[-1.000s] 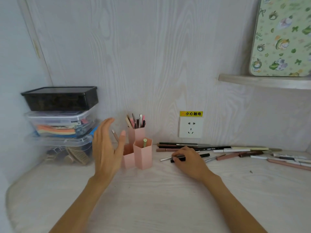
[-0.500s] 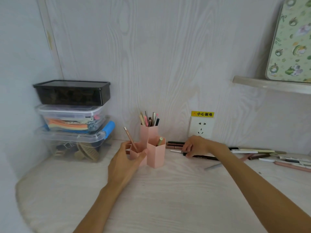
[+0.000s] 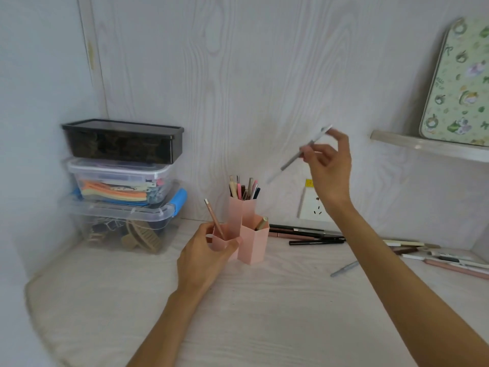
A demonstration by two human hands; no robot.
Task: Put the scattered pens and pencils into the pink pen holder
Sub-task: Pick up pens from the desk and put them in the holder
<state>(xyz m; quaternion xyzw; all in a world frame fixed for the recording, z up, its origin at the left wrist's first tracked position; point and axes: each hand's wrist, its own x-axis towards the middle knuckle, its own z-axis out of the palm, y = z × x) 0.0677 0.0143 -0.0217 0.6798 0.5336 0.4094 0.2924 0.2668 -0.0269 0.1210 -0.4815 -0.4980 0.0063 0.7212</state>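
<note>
Head view: right hand (image 3: 329, 170) raised in the air above and right of the pink pen holder (image 3: 244, 231), thumb and fingers pinching a grey-and-white pen (image 3: 299, 154). Pen is tilted, lower tip pointing down-left toward the holder, upper end up-right past the fingertips; motion blur on it. Pen is clear of the holder, not touching anything else.

Left hand (image 3: 205, 256) wraps the lowest front-left cup of the holder, fingers curled round its wall, thumb on the near side. Holder is three joined hexagonal cups of different heights, standing upright on the white wood-grain desk (image 3: 264, 313) near the back wall. Tall rear cup holds a bunch of pens and pencils (image 3: 244, 188). Short left cup holds one pink pencil (image 3: 214, 219) leaning left. Middle right cup holds one olive-capped pen (image 3: 262, 223).

Loose pens (image 3: 307, 234) lie on the desk right of the holder, under a wall socket (image 3: 315, 207); more loose pens (image 3: 449, 260) near the right edge, a grey pen (image 3: 344, 268) lying alone nearer the front.

Left of the holder: stack of three storage boxes (image 3: 121, 181), black one on top, two clear ones below. Floral tin (image 3: 457, 83) stands on a shelf (image 3: 428, 148) upper right.
</note>
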